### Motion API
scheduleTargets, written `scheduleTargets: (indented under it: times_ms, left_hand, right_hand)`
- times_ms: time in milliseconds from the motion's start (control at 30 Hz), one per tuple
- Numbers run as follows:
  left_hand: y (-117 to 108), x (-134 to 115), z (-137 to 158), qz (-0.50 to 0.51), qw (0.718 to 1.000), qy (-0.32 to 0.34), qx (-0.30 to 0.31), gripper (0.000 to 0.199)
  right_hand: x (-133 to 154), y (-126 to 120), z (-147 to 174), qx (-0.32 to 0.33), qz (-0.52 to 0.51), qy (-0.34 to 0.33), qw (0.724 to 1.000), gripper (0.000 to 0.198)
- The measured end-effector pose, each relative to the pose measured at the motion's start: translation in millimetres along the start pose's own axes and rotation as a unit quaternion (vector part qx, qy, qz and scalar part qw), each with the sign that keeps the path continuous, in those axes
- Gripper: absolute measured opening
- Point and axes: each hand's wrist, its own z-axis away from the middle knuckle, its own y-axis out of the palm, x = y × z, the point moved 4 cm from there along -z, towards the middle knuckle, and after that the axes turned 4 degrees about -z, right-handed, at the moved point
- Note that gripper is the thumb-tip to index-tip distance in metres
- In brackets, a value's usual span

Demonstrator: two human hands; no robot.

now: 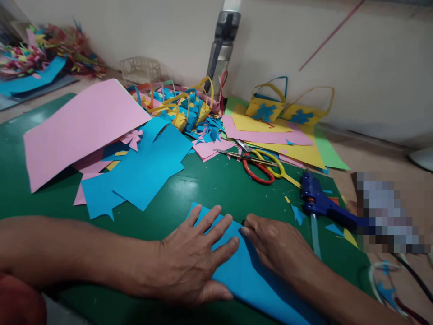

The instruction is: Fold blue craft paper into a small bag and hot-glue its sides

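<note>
A blue paper sheet lies folded on the green mat close to me. My left hand rests flat on its left part, fingers spread. My right hand presses down on the sheet's upper right edge with the fingertips, palm down. The two hands almost touch at the fingertips. Neither hand grips anything.
Scissors with red and yellow handles lie beyond the hands, a blue glue gun to the right. Large pink sheet and blue offcuts at left. Small paper baskets and a metal bottle stand by the wall.
</note>
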Motion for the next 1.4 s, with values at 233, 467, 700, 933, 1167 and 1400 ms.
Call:
scheduleTargets:
  times_ms: [233, 467, 700, 933, 1167, 1400]
  left_hand:
    - [3, -3, 1, -0.028, 1.000, -0.007, 0.008, 0.070]
    - [10, -5, 2, -0.052, 0.999, -0.016, -0.002, 0.067]
    - [11, -6, 4, -0.059, 0.998, -0.015, -0.016, 0.062]
    - [14, -5, 5, -0.075, 0.997, -0.007, -0.030, 0.061]
    - [15, -5, 5, -0.071, 0.997, -0.009, -0.031, 0.060]
    - [14, -5, 6, -0.082, 0.996, -0.005, -0.031, 0.061]
  right_hand:
    - [1, -10, 8, 0.051, 0.000, 0.051, 0.997, 0.023]
    - [-16, -21, 36, 0.089, 0.015, 0.119, 0.989, 0.022]
    - [-25, -20, 48, 0.105, 0.004, 0.158, 0.982, 0.015]
    - [-24, -19, 50, 0.108, -0.012, 0.163, 0.981, 0.010]
    - [-27, -20, 52, 0.080, -0.029, 0.176, 0.981, 0.014]
    - [-29, -19, 51, 0.096, -0.022, 0.193, 0.976, 0.015]
